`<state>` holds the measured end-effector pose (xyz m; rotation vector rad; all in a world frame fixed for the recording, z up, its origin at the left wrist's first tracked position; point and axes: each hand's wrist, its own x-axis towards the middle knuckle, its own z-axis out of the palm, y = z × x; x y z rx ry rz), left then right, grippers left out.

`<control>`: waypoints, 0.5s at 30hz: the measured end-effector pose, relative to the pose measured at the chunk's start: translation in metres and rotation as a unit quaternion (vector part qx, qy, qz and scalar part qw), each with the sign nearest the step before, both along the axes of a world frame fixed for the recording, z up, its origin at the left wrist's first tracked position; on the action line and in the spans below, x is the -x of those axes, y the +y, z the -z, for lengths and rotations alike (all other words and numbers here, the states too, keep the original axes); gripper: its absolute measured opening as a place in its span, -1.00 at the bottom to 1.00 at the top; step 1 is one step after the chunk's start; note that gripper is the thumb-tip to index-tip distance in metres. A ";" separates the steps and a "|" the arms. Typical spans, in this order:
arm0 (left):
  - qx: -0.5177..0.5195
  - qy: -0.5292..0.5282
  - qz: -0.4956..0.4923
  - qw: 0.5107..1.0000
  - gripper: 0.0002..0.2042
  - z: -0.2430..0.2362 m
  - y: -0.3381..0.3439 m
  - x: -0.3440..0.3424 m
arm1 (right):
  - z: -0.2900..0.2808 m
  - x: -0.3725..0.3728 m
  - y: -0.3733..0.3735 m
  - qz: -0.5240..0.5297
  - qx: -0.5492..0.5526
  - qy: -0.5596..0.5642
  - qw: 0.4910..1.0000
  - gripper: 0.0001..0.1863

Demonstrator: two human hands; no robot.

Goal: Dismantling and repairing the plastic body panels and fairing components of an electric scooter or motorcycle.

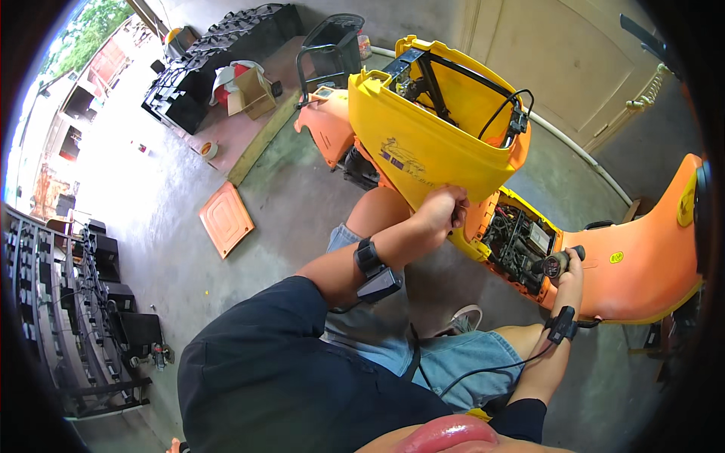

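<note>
I sit beside an orange and yellow scooter. Its yellow seat box (423,143) stands tall, and its top is uncovered, showing a black frame and a cable inside. My left hand (445,208) is at the lower edge of this box, with its fingers curled in; whatever they hold is hidden. My right hand (572,268) grips a dark, drill-like power tool (556,264) with a round-ended barrel. The tool is over the right edge of the open floor compartment (521,234), where wires and electrical parts show. The orange front shield (642,264) lies beyond my right hand.
An orange cover panel (226,220) lies on the concrete floor to the left. A cardboard box (253,94) and a tape roll (209,149) are on a low platform near stacked black units (189,83). Black racking (60,302) is at far left; a closed door (559,68) stands behind.
</note>
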<state>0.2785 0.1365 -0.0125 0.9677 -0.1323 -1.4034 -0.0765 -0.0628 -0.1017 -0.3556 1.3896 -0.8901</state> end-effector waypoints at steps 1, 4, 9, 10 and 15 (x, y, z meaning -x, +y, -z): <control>0.001 0.006 -0.014 1.000 -0.94 0.000 0.001 -0.001 | -0.001 -0.002 -0.001 0.013 -0.020 -0.030 0.999 -0.78; 0.005 -0.005 -0.032 0.999 -0.94 -0.001 0.003 -0.001 | -0.003 -0.003 0.004 0.014 0.014 -0.032 0.999 -0.79; 0.009 0.004 -0.061 0.998 -0.95 -0.003 0.004 0.001 | -0.005 -0.007 0.002 -0.023 0.009 -0.026 0.999 -0.81; 0.004 0.010 -0.072 0.997 -0.95 -0.003 0.005 0.000 | -0.009 -0.014 0.008 -0.021 0.038 -0.002 0.999 -0.79; 0.013 0.020 -0.069 0.997 -0.89 0.008 0.000 0.001 | -0.011 -0.017 0.007 -0.017 0.016 -0.034 0.999 -0.81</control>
